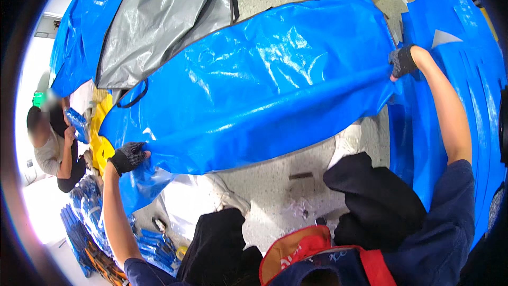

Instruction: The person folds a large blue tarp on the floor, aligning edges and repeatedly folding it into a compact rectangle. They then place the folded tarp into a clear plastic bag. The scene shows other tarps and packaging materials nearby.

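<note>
A long blue plastic tarp bag [264, 79] with dark edging and a black strap handle stretches across in front of me. My left hand [128, 158], in a dark dotted glove, closes on its near left edge. At its right end my right hand [403, 62], gloved alike, grips the edge with the fingers closed. Between my hands the blue sheet sags in a long fold, its near edge above the floor. The parts of the fingers behind the material are hidden.
Grey sheeting [153, 26] lies beyond at the upper left. Stacked blue sheets [460, 90] stand at the right. Another person [53, 148] sits at the left with a blue wrapped bundle [77, 123]. Blue packed pieces [156, 249] and clear plastic [185, 196] lie near my legs.
</note>
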